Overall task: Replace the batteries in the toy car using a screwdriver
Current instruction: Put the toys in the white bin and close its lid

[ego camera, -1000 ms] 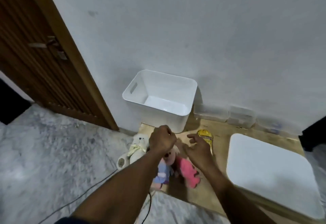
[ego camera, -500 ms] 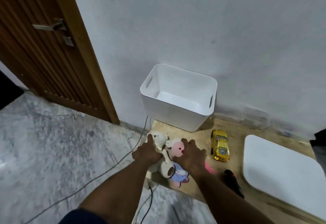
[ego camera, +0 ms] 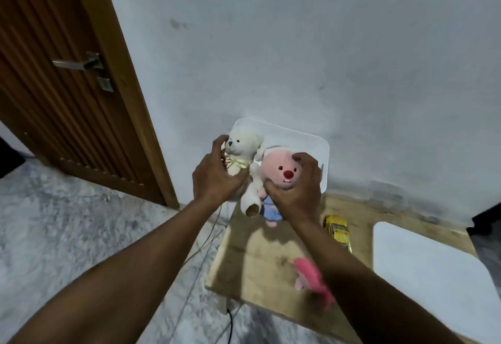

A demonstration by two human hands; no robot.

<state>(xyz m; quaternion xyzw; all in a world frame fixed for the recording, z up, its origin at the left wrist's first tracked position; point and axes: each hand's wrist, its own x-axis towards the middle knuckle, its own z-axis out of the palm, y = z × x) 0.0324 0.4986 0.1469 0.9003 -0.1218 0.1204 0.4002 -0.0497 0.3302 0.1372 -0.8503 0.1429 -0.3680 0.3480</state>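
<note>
The yellow toy car (ego camera: 339, 231) lies on the low wooden table (ego camera: 252, 267), just right of my right forearm. No screwdriver shows in this frame. My left hand (ego camera: 214, 178) grips a white teddy bear (ego camera: 244, 151) by its body. My right hand (ego camera: 295, 183) grips a pink-headed plush doll (ego camera: 279, 170) round its head. Both toys are lifted above the table, in front of the white bin (ego camera: 314, 146).
A pink plush toy (ego camera: 311, 278) lies on the table under my right forearm. A white lid or board (ego camera: 433, 276) covers the table's right part. A wooden door (ego camera: 62, 86) stands at the left. Cables (ego camera: 206, 238) run over the marble floor beside the table.
Both hands have lifted the teddy bear and the pink-headed doll off the table, up toward the white bin. The pink plush stayed on the table. The camera view has tilted.
</note>
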